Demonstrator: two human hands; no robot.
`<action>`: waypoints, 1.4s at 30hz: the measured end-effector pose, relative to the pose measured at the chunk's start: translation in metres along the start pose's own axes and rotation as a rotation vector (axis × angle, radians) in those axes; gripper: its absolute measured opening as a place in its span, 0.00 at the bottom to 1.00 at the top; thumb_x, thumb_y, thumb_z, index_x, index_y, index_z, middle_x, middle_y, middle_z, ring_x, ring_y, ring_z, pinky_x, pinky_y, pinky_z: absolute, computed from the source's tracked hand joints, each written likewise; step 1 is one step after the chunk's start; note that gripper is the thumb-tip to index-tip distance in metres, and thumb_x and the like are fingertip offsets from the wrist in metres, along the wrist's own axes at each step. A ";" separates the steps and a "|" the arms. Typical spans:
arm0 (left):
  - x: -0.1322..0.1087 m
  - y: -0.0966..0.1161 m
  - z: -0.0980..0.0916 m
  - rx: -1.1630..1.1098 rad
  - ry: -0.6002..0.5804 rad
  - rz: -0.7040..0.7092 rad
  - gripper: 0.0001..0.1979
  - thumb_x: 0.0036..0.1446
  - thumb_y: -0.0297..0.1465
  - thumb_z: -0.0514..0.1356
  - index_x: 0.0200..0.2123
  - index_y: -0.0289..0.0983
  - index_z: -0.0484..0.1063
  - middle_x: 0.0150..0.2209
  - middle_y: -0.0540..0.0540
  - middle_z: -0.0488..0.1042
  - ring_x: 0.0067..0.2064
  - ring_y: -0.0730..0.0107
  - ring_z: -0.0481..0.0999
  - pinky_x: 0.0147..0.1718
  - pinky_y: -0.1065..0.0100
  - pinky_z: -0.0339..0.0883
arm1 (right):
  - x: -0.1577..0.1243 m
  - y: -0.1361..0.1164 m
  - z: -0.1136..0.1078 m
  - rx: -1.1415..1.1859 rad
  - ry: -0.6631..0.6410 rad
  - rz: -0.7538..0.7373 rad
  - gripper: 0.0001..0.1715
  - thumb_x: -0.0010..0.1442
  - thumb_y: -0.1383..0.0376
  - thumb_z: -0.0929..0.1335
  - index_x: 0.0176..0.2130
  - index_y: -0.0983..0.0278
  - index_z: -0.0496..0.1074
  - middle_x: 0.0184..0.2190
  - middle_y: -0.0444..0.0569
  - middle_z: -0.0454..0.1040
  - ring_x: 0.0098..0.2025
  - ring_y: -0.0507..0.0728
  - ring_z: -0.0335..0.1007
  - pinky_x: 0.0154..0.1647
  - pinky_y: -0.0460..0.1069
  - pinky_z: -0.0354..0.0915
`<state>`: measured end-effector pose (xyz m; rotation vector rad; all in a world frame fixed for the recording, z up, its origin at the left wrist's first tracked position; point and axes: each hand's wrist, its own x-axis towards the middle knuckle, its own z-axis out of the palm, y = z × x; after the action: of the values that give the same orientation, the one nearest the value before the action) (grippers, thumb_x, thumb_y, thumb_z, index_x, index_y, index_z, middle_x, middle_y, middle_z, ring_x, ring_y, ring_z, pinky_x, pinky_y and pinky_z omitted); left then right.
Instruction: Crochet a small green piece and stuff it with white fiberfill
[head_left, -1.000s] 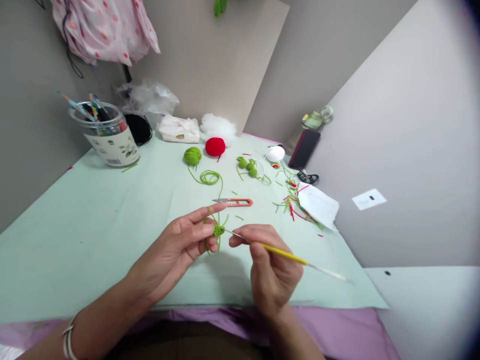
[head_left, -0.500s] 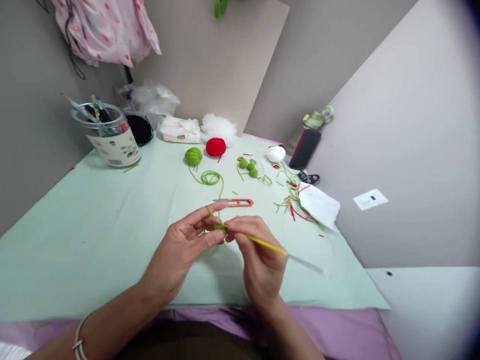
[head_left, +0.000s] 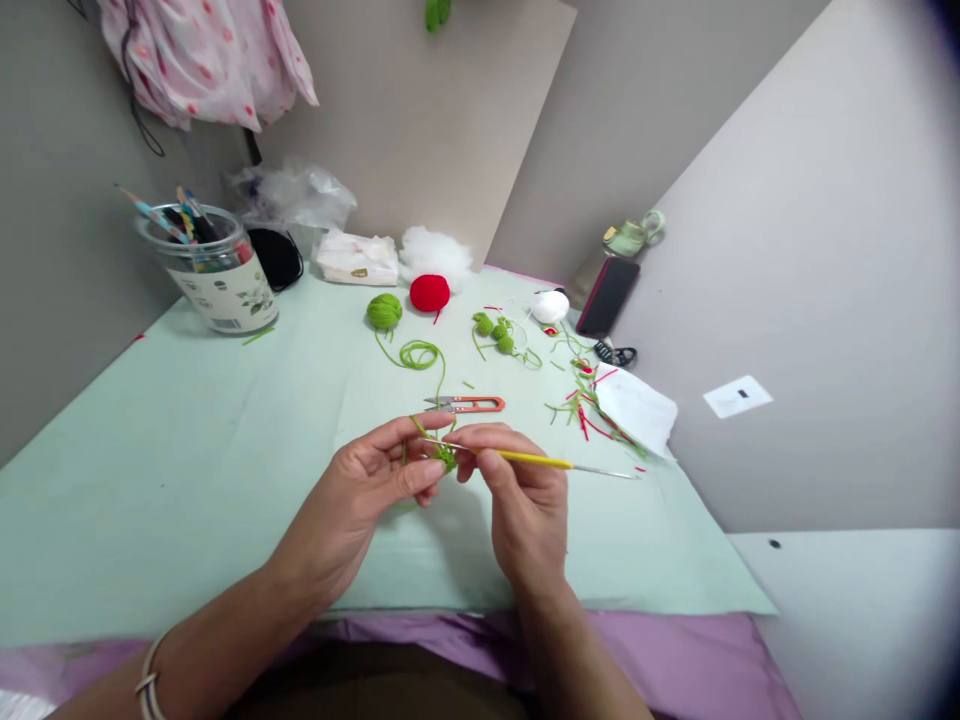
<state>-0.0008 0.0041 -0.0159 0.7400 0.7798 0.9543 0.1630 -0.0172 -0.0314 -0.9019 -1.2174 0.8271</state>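
Observation:
My left hand (head_left: pixel 375 475) pinches a small green crochet piece (head_left: pixel 446 458) between thumb and fingers, with green yarn looped over its raised index finger. In my right hand (head_left: pixel 521 500) is a crochet hook (head_left: pixel 536 459) with a yellow grip, held like a pen. Its thin metal tip points left, by the top of the crochet piece. From my left hand the yarn runs up past the thread snips (head_left: pixel 472 404) to loose coils and the green yarn ball (head_left: pixel 384 311). Fingers partly hide the crochet piece.
A red yarn ball (head_left: pixel 430 293), white stuffing (head_left: pixel 435 255) and a tissue pack (head_left: pixel 358 258) lie at the back. Small green crocheted pieces (head_left: pixel 501 335) and yarn scraps (head_left: pixel 581 405) sit to the right. A phone (head_left: pixel 609 298) leans by the wall; a pencil jar (head_left: pixel 221 285) stands left.
The crochet hook has swung from slanting down to the right to nearly level, and its metal tip now shows above the crochet piece. Both hands keep their grip.

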 end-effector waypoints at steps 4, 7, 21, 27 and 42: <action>-0.003 0.004 0.001 -0.017 0.002 -0.034 0.14 0.54 0.35 0.77 0.45 0.46 0.88 0.36 0.50 0.82 0.30 0.76 0.75 0.35 0.71 0.71 | 0.002 0.000 0.000 0.155 0.022 0.099 0.10 0.71 0.59 0.71 0.42 0.60 0.82 0.38 0.50 0.85 0.32 0.54 0.78 0.33 0.49 0.76; -0.004 0.007 0.001 -0.033 -0.024 -0.066 0.14 0.56 0.35 0.76 0.46 0.45 0.88 0.36 0.48 0.83 0.34 0.72 0.79 0.38 0.70 0.74 | 0.005 -0.002 -0.001 0.239 0.026 0.132 0.10 0.70 0.58 0.72 0.40 0.60 0.81 0.35 0.48 0.84 0.29 0.52 0.77 0.31 0.48 0.75; -0.005 0.003 -0.001 0.195 0.055 0.185 0.14 0.57 0.31 0.75 0.46 0.52 0.88 0.35 0.52 0.75 0.37 0.70 0.78 0.45 0.67 0.76 | -0.010 -0.015 -0.001 -0.340 -0.090 -0.367 0.16 0.73 0.72 0.65 0.51 0.57 0.79 0.41 0.51 0.84 0.45 0.59 0.82 0.44 0.56 0.79; -0.008 0.002 0.005 0.084 0.035 0.101 0.23 0.56 0.33 0.76 0.56 0.50 0.84 0.33 0.52 0.75 0.38 0.69 0.75 0.45 0.68 0.73 | -0.022 -0.001 -0.005 -0.685 -0.135 -0.572 0.29 0.66 0.77 0.71 0.61 0.54 0.78 0.47 0.53 0.83 0.48 0.60 0.82 0.44 0.53 0.80; -0.003 0.000 0.002 0.005 -0.041 0.021 0.15 0.58 0.33 0.75 0.49 0.49 0.87 0.35 0.51 0.78 0.37 0.71 0.72 0.43 0.70 0.70 | -0.006 -0.003 0.006 -0.136 0.004 -0.184 0.13 0.72 0.68 0.70 0.48 0.55 0.84 0.39 0.48 0.84 0.37 0.56 0.80 0.34 0.50 0.78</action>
<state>-0.0004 0.0016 -0.0140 0.7712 0.7406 0.9536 0.1561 -0.0231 -0.0300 -0.8850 -1.3433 0.6007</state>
